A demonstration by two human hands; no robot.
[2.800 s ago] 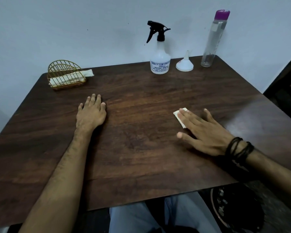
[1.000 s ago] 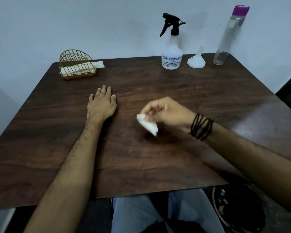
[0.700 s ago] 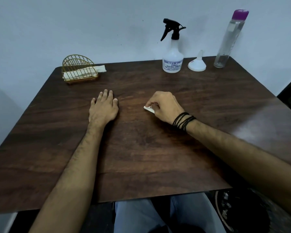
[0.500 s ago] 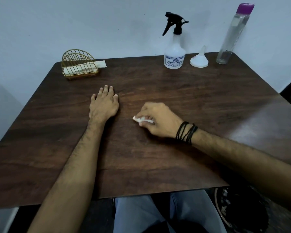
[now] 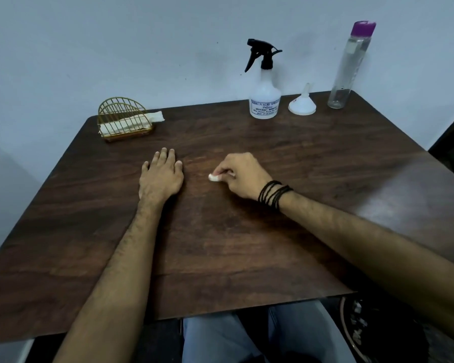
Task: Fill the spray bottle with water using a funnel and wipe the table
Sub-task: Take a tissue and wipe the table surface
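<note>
Tissue (image 5: 213, 177), soft, light and likely to crumple, sits bunched under the right hand (image 5: 240, 176), whose curled fingers pinch it. Left hand (image 5: 161, 176) lies flat and empty on the worktop (image 5: 247, 244).

Left hand (image 5: 161, 176) flat, right hand (image 5: 243, 176) curled

A single head-worn camera looks forward and down from the seated person's end of the counter (image 5: 247, 244). The wide angle takes in the whole top close below, both forearms reaching in from the bottom edge, the person's lap beneath, and the wall (image 5: 116, 48) facing it beyond the far edge.
</note>
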